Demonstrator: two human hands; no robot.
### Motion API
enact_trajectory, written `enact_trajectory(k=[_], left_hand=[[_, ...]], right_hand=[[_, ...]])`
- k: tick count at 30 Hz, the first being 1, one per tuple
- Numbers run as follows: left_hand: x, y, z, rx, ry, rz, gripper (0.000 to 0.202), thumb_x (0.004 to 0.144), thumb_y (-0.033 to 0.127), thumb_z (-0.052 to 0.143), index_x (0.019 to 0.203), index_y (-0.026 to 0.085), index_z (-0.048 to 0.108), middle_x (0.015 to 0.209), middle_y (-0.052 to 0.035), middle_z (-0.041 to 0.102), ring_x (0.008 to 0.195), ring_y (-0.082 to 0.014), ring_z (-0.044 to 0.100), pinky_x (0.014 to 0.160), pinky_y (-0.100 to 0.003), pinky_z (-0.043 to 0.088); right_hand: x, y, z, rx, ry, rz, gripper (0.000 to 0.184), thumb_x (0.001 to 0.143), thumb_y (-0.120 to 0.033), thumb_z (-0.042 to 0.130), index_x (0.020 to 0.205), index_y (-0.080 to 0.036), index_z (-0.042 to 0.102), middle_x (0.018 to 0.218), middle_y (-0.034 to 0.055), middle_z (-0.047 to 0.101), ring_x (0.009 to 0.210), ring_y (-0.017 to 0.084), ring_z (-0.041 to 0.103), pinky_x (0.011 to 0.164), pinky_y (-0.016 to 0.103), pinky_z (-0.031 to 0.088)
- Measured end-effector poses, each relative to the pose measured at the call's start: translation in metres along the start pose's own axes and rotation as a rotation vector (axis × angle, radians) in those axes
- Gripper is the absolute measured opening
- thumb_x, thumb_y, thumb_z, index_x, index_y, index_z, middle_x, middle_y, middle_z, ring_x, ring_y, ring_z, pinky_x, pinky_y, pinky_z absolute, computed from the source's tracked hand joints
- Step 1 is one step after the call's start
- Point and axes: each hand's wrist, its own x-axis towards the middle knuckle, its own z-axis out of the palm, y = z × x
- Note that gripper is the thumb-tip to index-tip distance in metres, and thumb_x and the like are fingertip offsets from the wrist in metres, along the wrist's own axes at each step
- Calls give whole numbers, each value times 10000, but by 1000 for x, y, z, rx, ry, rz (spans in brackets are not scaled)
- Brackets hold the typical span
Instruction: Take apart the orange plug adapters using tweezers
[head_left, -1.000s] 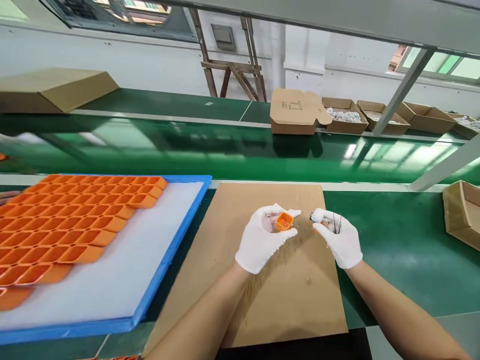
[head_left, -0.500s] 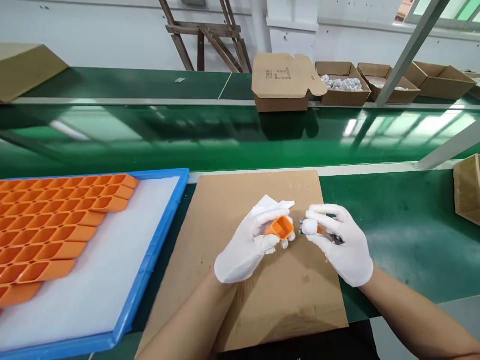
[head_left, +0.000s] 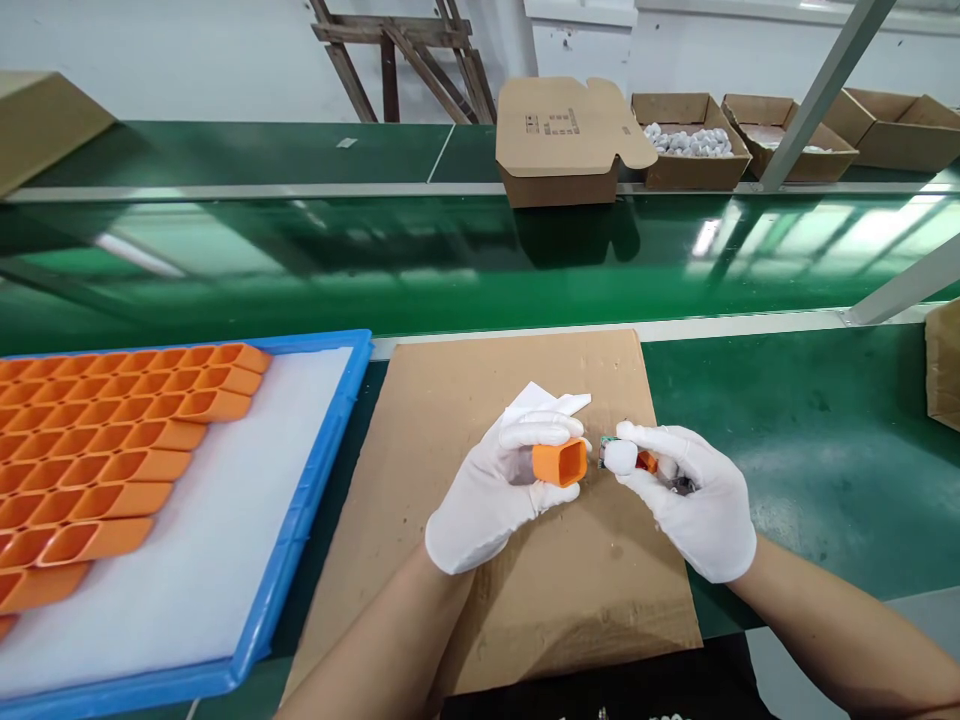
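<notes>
Both my hands wear white gloves and hover over a brown cardboard sheet. My left hand is closed round a small orange plastic shell, its open end turned to the right. My right hand pinches a small part with a green circuit board tip and an orange bit behind it, held a finger's width from the shell's opening. A white wipe sticks out behind my left fingers.
A blue tray with white lining holds several orange shells in rows at the left. A green conveyor belt runs behind. Cardboard boxes stand at the far side, one with white parts. Another box sits at the right edge.
My left hand turned the orange shell so its opening faces right. My right hand brought the small part close to that opening. The view tilted down.
</notes>
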Motion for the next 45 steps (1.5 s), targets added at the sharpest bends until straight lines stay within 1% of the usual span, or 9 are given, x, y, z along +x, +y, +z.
enact_trajectory(k=[4, 10, 17, 22, 28, 33, 37, 40, 45], left_hand=[[1, 1, 1, 7, -2, 13, 324, 708, 209, 878, 988, 311, 749, 1100, -44, 748, 1108, -276, 684, 1039, -542, 526], [3, 2, 2, 130, -19, 34, 343, 725, 235, 871, 1039, 315, 760, 1123, -55, 744, 1240, -335, 624, 1123, -603, 427], [3, 2, 2, 212, -71, 54, 373, 728, 206, 864, 1070, 314, 761, 1106, -64, 747, 1387, -363, 505, 1088, -579, 467], [3, 3, 3, 240, -81, 83, 386, 709, 174, 871, 1052, 316, 766, 1100, -57, 757, 1383, -355, 511, 1108, -581, 449], [1, -1, 3, 261, -94, 112, 395, 736, 172, 857, 1086, 326, 756, 1129, -47, 757, 1340, -339, 555, 1031, -529, 519], [0, -6, 3, 322, -113, 174, 403, 775, 195, 835, 1139, 334, 734, 1144, -44, 749, 1238, -308, 631, 964, -475, 558], [0, -6, 3, 368, -117, 215, 420, 785, 217, 834, 1170, 338, 719, 1112, -36, 749, 1112, -276, 692, 1069, -528, 501], [0, -5, 6, 369, -113, 229, 422, 788, 211, 832, 1174, 339, 719, 1112, -38, 751, 1159, -278, 674, 1141, -551, 437], [-1, -5, 9, 331, -117, 224, 433, 789, 184, 826, 1180, 338, 724, 1120, -49, 749, 1148, -270, 685, 1038, -460, 539]], right_hand=[[-2, 3, -1, 13, -12, -64, 352, 876, -151, 706, 1187, -316, 727, 818, -6, 697, 629, 107, 602, 599, 249, 571], [-2, 1, -2, -35, -61, -148, 468, 890, -134, 699, 1296, -365, 663, 865, -7, 721, 637, 113, 639, 613, 247, 594], [-3, 6, -3, -57, -133, -239, 622, 904, -93, 660, 1429, -404, 537, 933, -22, 759, 708, 118, 698, 657, 232, 608], [-9, 15, -4, -104, -192, -212, 614, 916, -122, 637, 1447, -403, 506, 991, -12, 761, 752, 131, 713, 697, 258, 613], [-13, 20, -3, -124, -235, -199, 630, 932, -115, 622, 1482, -376, 459, 981, -2, 750, 802, 131, 713, 749, 264, 606], [-15, 20, -2, -174, -211, -230, 608, 925, -87, 623, 1469, -319, 481, 952, 1, 749, 778, 117, 694, 732, 242, 580], [-14, 13, -2, -215, -194, -238, 577, 911, -58, 623, 1425, -297, 508, 952, -18, 758, 737, 99, 666, 685, 219, 547], [-13, 11, -1, -223, -185, -229, 545, 903, -53, 621, 1387, -289, 534, 937, -26, 757, 718, 96, 652, 662, 217, 526], [-15, 9, -1, -267, -219, -224, 470, 908, -61, 586, 1341, -244, 567, 916, -10, 755, 712, 111, 648, 637, 234, 508]])
